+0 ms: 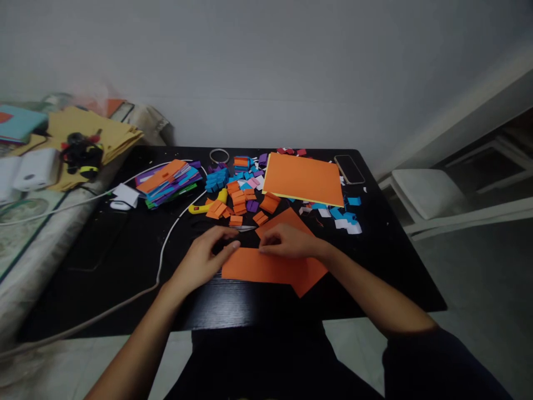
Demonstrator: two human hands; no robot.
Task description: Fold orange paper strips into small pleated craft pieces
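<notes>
An orange paper strip (258,268) lies near the table's front edge, over another orange sheet (302,283) set at an angle. My left hand (208,255) is at the strip's upper left corner, thumb and fingers apart, the thumb tip touching the paper edge. My right hand (285,241) rests at the strip's top edge, its fingers curled together; what they pinch, if anything, is too small to make out. Just behind the hands are scissors (244,228), partly hidden, and several small folded orange pieces (239,203).
A yellow cutter (200,209) lies left of the folded pieces. Behind are an orange sheet stack (303,180), a phone (350,169) and blue scraps (353,201). Colored strips (169,180) lie at the left, beside a white cable (161,255). A white chair (422,191) stands right.
</notes>
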